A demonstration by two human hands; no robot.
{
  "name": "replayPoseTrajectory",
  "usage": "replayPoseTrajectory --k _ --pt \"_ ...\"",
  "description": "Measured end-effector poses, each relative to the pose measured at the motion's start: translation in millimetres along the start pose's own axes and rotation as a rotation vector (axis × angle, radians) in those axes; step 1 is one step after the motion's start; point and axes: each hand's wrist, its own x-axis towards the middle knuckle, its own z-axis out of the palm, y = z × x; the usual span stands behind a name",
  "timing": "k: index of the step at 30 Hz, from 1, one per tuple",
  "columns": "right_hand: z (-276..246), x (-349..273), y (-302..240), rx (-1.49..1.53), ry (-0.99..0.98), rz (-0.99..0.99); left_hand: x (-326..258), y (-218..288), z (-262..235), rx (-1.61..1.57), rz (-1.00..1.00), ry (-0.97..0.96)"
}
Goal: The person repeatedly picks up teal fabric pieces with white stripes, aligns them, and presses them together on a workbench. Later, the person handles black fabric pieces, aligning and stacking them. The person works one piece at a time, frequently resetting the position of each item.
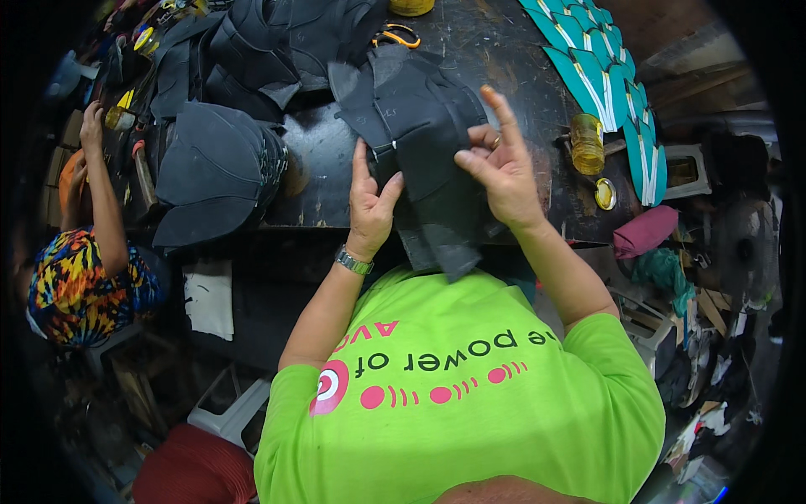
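Observation:
A layered black shoe upper (pixel 428 160) stretches in front of me, over the table's near edge, its lower tip hanging by my shirt. My right hand (pixel 510 176) is at its right edge; thumb and a bent finger close on the black material while the index finger points up. On the other side, my left hand (pixel 374 206) has thumb and index spread beside the upper's left edge, seemingly touching it. A stack of black uppers (pixel 214 168) lies to the left. More black pieces (pixel 260 50) are heaped behind it.
The dark worktable (pixel 520 101) holds orange-handled scissors (pixel 396 35), a yellow glue jar (pixel 587 143), its lid (pixel 604 194) and teal sole-shaped pieces (pixel 588 84) with white strips. A hammer (pixel 144 172) lies left. A co-worker (pixel 84 277) in a multicoloured shirt sits far left.

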Motion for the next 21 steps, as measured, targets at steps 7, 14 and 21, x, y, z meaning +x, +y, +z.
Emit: replayPoseTrajectory --k 7,14,21 --pt "4.3 -8.3 23.7 -0.061 -0.027 0.021 -2.8 0.0 -0.3 -0.179 -0.016 -0.002" --pt "11.6 -12.5 16.6 -0.224 -0.077 0.005 0.6 15.7 9.8 0.102 0.000 -0.025" --pt "-6.4 -2.2 -12.5 -0.516 -0.068 -0.254 7.9 124.6 -31.2 0.721 0.402 0.233"
